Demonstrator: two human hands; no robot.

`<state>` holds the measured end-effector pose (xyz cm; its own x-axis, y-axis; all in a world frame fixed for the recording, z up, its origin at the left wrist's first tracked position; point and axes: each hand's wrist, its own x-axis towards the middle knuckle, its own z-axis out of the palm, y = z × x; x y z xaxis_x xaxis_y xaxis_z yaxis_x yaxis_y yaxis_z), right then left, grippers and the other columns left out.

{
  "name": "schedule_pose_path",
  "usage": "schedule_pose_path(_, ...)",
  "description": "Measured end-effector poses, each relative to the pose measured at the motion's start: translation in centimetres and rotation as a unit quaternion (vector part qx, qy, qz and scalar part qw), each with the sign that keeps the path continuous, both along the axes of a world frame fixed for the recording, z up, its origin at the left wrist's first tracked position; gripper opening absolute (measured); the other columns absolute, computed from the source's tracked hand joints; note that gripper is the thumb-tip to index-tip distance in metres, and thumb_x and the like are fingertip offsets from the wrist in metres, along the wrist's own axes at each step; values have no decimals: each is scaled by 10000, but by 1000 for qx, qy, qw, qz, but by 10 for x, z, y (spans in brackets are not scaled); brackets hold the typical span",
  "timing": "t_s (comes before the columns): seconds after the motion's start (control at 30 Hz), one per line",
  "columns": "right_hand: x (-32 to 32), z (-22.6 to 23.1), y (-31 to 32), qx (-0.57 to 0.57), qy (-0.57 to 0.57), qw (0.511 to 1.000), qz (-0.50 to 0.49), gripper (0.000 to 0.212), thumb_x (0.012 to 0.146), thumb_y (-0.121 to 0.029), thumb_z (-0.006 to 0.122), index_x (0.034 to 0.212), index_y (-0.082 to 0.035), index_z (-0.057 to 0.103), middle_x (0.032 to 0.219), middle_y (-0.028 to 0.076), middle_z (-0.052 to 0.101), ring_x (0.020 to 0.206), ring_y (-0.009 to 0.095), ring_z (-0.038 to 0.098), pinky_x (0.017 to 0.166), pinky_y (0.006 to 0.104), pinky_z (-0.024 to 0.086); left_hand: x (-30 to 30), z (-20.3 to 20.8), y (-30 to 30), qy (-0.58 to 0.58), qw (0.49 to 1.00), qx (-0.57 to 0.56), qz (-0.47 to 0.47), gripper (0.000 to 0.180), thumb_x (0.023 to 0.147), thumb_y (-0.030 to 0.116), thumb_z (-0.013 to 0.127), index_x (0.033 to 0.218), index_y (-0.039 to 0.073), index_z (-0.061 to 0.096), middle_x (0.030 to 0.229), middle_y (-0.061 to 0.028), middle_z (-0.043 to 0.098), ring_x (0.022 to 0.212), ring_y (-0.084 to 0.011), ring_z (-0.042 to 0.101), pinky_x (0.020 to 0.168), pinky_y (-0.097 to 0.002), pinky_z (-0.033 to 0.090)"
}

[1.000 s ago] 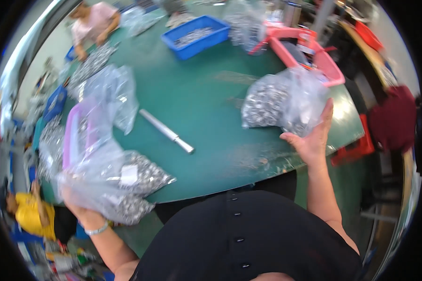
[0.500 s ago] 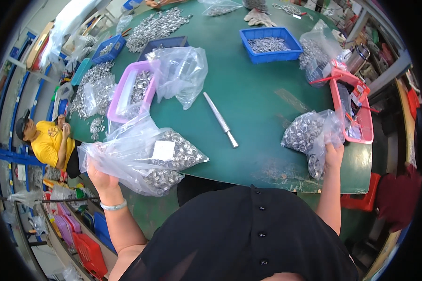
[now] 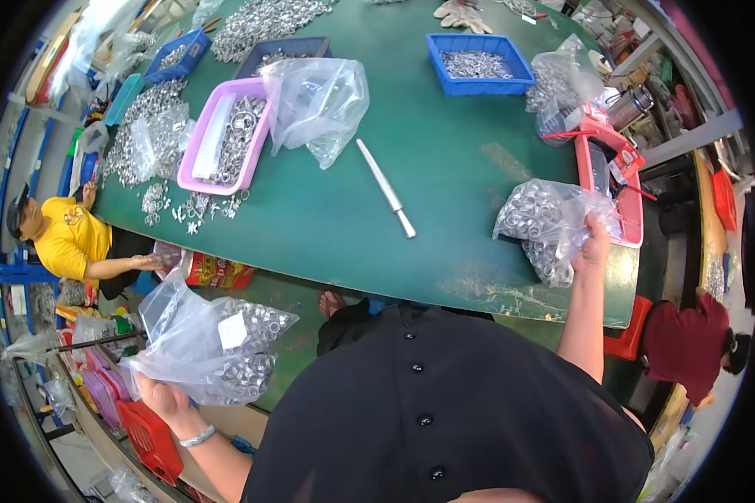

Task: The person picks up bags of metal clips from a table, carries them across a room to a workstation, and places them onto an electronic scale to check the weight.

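My left hand [image 3: 164,398] is closed on the gathered top of a clear plastic bag of metal rings [image 3: 247,369]. That bag hangs over the floor, off the table's near edge, with a white label [image 3: 232,330] on its side. At the right, my right hand [image 3: 594,245] grips the neck of a second clear bag of metal rings [image 3: 533,214], which is at the table's right near corner. Between the two bags, a tapered metal ring mandrel [image 3: 382,184] lies on the green table [image 3: 327,226].
A pink-purple tray [image 3: 256,155] of rings, an empty-looking clear bag [image 3: 319,105] and a blue bin [image 3: 482,84] of small metal parts stand farther back. Loose rings [image 3: 138,130] cover the left. A pink basket [image 3: 633,214] is beside my right hand. A yellow-shirted person [image 3: 63,239] is at left.
My left hand has carried its bag left and toward me, off the table edge. My right hand still grips its bag. The yellow-shirted person's arm now reaches toward the table's near left side.
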<state>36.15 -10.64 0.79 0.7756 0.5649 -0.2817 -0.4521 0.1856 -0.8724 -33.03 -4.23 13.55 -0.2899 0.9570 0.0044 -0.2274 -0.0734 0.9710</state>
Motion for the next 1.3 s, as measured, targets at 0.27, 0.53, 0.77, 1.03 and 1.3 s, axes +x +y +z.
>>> schedule_pose_path(0.27,-59,59,53,-32,-46,992,112,209,714,-108,516,902,-20,538,848,71,568,764,197,550,695,327,445,-86,-53,-59,-32,985,-20,170,191,820,84,412,962,-3,506,957,-105,546,897,-213,513,836,-333,389)
schedule_pose_path(0.53,-248,142,136,-103,-239,940,222,280,744,-57,463,1011,19,498,955,102,545,882,199,526,754,330,431,-158,-158,-90,-117,942,-102,299,190,786,73,464,954,-1,511,962,-86,539,901,-212,504,834,-348,388)
schedule_pose_path(0.77,-406,107,202,-71,-187,899,389,346,695,-15,467,1041,2,475,977,84,530,868,172,522,757,305,412,-203,-192,-105,-215,886,-151,383,230,782,58,459,1000,-8,491,1008,-99,521,934,-232,495,846,-366,380)
schedule_pose_path(1.03,-577,109,240,-53,-120,782,609,101,674,-21,499,755,-11,558,710,19,547,634,111,509,564,235,396,-228,-132,-163,-224,856,-111,452,247,796,84,433,1020,-13,472,1003,-117,521,933,-246,502,842,-385,387)
schedule_pose_path(1.3,-655,111,268,-54,-76,702,706,116,697,-11,483,781,-1,563,714,31,567,622,112,527,557,245,414,-215,-68,-184,-194,787,-119,573,268,754,55,424,1003,-22,488,980,-135,532,901,-269,521,810,-402,414)
